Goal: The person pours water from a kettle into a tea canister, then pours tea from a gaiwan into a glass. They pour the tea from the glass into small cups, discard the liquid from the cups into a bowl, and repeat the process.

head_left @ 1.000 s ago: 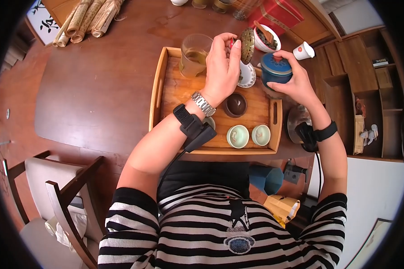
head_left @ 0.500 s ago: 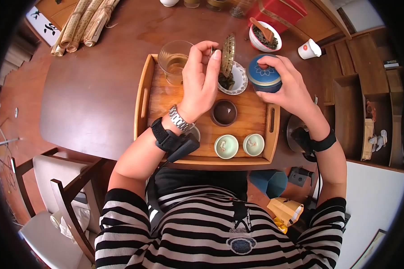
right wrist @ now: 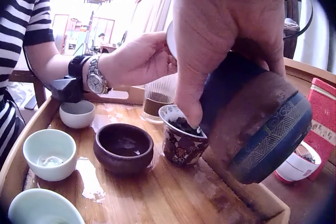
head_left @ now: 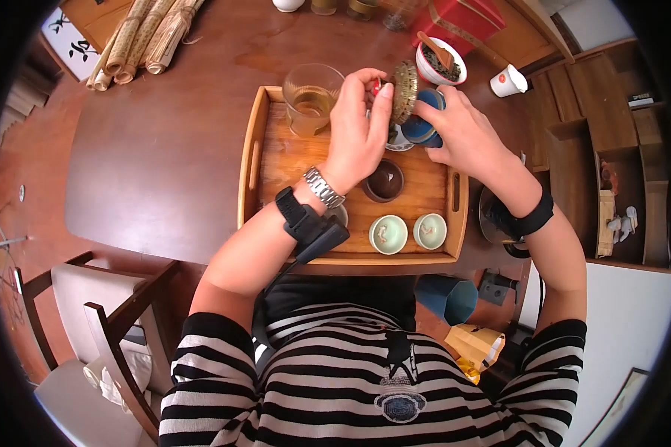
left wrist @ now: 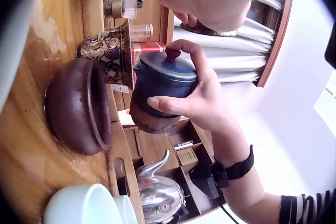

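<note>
In the head view my left hand [head_left: 356, 132] pinches the patterned lid [head_left: 405, 93] by its red knob, holding it on edge above the tray. My right hand [head_left: 470, 138] grips a blue teapot [head_left: 423, 130], which tips left toward a gaiwan bowl [right wrist: 184, 142]. Dark leaves [right wrist: 182, 124] lie in that bowl, seen in the right wrist view. Across the teapot's body runs a brown band [right wrist: 247, 113]. In the left wrist view a finger reaches the teapot's dark red knob [left wrist: 172, 54]. Hand and lid hide most of the bowl in the head view.
The wooden tray [head_left: 250, 160] holds a brown bowl [head_left: 384, 181], green cups [head_left: 388, 235] and a glass pitcher [head_left: 309, 104] of amber liquid. Beyond it stand a bowl of leaves [head_left: 441, 61], a white cup [head_left: 508, 81] and a red box [head_left: 458, 26]. A metal kettle [left wrist: 160, 198] sits right.
My right hand has brought the teapot left, from beside the tray to the gaiwan bowl, and tipped it. My left hand still holds the lid. The head view has shifted slightly.
</note>
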### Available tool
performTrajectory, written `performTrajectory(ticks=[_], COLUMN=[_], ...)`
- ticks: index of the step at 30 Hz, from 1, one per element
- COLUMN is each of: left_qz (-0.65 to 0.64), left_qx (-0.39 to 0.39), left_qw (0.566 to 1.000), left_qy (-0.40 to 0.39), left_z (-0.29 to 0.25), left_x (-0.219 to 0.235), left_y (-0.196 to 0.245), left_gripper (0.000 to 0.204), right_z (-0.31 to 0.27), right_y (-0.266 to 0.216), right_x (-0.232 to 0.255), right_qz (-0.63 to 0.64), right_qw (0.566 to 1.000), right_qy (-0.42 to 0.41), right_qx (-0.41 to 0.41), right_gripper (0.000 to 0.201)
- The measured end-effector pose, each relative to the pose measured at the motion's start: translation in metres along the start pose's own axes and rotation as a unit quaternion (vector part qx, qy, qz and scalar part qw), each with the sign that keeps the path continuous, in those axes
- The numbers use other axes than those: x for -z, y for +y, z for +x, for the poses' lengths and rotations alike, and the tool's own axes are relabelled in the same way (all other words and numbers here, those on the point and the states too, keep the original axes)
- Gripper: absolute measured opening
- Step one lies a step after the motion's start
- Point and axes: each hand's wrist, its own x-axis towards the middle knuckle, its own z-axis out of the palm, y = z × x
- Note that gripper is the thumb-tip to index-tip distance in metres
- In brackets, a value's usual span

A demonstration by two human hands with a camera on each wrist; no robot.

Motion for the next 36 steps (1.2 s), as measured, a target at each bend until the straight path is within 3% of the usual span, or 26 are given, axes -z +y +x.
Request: performTrajectory(ticks=[15,36], left_qz=[0.019,0.046], left_qx=[-0.028,-0.035], left_qw=[0.999,0.998], left_qy=[0.021,0.02], left_z=[0.002,0.003], left_x=[-0.002,-0.002], left_y=[-0.003,-0.011], left_gripper=[0.018,0.017], right_z=[0.008,0.012], right_y=[-0.003,-0.005], right_x=[-0.001,-0.005], right_qz=[-0.135,-0.157], right_qw=[0.99,0.986], right_qy=[-0.011,0.003], right_qx=[0.046,0.06], right_gripper=[0.067,0.058])
